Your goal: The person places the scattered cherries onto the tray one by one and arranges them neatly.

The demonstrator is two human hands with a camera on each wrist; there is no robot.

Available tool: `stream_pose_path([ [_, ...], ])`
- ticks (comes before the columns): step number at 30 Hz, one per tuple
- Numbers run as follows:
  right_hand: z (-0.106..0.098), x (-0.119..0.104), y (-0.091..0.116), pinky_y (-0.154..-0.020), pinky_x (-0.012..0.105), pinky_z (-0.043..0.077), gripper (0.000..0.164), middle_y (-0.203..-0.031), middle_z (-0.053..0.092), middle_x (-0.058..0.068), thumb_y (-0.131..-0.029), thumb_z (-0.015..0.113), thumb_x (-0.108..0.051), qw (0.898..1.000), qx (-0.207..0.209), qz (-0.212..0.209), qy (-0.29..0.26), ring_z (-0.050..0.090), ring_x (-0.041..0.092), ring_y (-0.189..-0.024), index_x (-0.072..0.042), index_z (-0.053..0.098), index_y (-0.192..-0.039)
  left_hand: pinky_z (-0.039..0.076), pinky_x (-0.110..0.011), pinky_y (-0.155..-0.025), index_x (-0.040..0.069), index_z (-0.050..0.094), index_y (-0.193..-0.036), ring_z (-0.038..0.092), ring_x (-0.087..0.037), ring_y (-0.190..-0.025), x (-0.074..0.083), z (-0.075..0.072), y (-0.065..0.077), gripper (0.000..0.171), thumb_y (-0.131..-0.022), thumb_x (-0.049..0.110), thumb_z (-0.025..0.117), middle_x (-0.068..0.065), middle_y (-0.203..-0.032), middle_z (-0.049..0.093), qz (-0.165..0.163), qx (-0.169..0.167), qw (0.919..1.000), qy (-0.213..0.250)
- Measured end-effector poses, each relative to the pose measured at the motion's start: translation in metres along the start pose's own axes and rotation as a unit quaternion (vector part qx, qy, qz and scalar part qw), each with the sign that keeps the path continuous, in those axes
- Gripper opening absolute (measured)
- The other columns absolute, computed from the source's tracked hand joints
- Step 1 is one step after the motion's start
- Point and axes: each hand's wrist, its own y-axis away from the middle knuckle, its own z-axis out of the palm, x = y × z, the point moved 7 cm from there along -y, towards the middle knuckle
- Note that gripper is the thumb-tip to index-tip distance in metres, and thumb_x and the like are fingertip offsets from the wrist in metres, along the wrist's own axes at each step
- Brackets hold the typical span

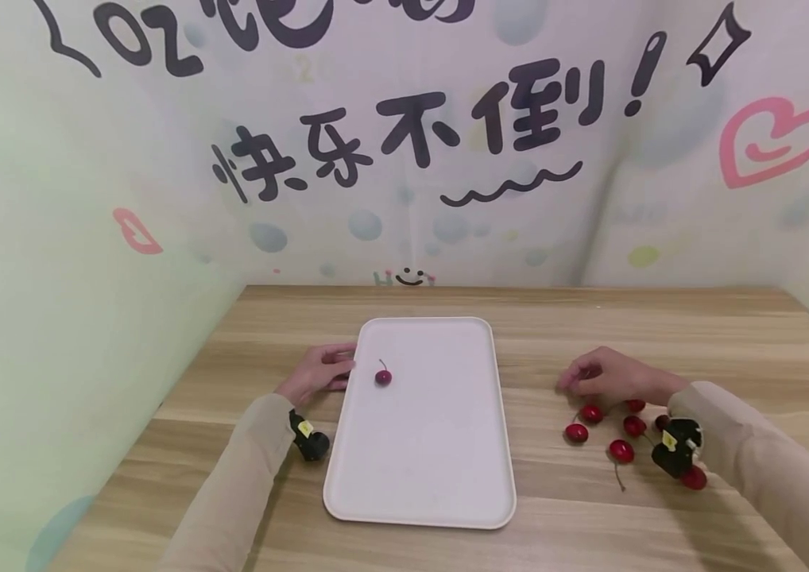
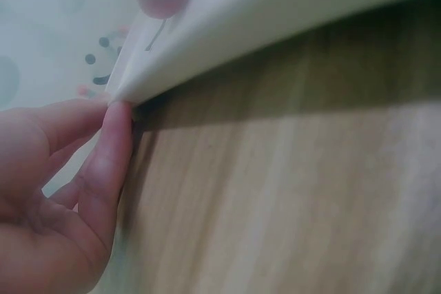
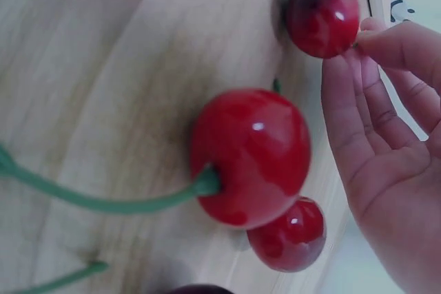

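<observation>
A white tray (image 1: 433,429) stands lengthwise on the table, with one dark red cherry (image 1: 383,377) lying near its left side, stem up. My left hand (image 1: 319,371) pinches the tray's left rim between thumb and fingers; the left wrist view shows the fingertips (image 2: 118,111) right at the edge. My right hand (image 1: 608,375) is low over the table, right of the tray, with thumb and fingertips close together. In the right wrist view a cherry (image 3: 324,15) overlaps the fingertips, and a speck of green shows by the thumb; I cannot tell whether the fingers hold anything.
Several more red cherries with stems lie loose under and in front of my right wrist, among them one cherry (image 1: 621,451) and another cherry (image 1: 577,433). Behind the wooden table (image 1: 290,310) hangs a white printed cloth (image 1: 412,230). Similar cloth closes off both sides.
</observation>
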Motion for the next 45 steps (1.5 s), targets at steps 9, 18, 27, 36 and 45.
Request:
stream_pose_path([
  [9,-0.005,-0.001,0.004,-0.077,0.025,0.046,0.018,-0.101,0.061,0.01,-0.085,0.058,-0.011,1.0,-0.005,0.004,-0.019,0.05,0.02,-0.087,-0.002,0.063,-0.1,0.054,-0.025,-0.065,0.006,0.047,-0.127,0.059,-0.012,-0.077,0.0,-0.001,0.0,0.042,-0.086,0.006,0.056,-0.018,-0.111,0.053,-0.006,0.006,1.0,-0.003],
  [18,-0.008,-0.008,0.005,-0.076,0.022,0.048,0.022,-0.098,0.06,0.014,-0.084,0.058,-0.01,0.999,-0.01,0.005,-0.047,0.053,0.019,-0.088,0.003,0.06,-0.103,0.054,-0.024,-0.064,0.006,0.047,-0.128,0.059,-0.012,-0.074,0.0,0.0,0.0,0.042,-0.087,0.007,0.056,-0.018,-0.11,0.054,-0.004,0.004,0.9999,-0.009],
  [27,-0.007,-0.031,-0.007,-0.079,0.026,0.049,0.027,-0.102,0.057,0.018,-0.086,0.056,-0.011,0.997,-0.005,-0.003,-0.073,0.052,0.022,-0.09,0.006,0.056,-0.108,0.054,-0.025,-0.064,0.006,0.047,-0.128,0.06,-0.012,-0.074,-0.001,0.0,-0.002,0.042,-0.086,0.007,0.056,-0.019,-0.111,0.054,-0.001,0.004,1.0,-0.008],
  [36,0.002,-0.053,-0.029,-0.077,0.029,0.05,0.024,-0.098,0.056,0.022,-0.085,0.056,-0.006,0.993,0.009,-0.028,-0.112,0.054,0.021,-0.087,0.009,0.055,-0.105,0.054,-0.024,-0.064,0.005,0.046,-0.128,0.059,-0.012,-0.074,0.0,0.0,0.0,0.042,-0.087,0.006,0.055,-0.02,-0.113,0.053,-0.004,0.005,0.9999,-0.012],
  [45,0.018,-0.079,-0.052,-0.08,0.033,0.05,0.023,-0.1,0.056,0.024,-0.085,0.056,-0.005,0.99,0.018,-0.042,-0.131,0.054,0.024,-0.085,0.006,0.057,-0.105,0.054,-0.026,-0.066,0.005,0.046,-0.128,0.06,-0.014,-0.079,0.001,0.002,0.0,0.042,-0.086,0.007,0.056,-0.021,-0.116,0.052,-0.005,0.002,0.9999,-0.014],
])
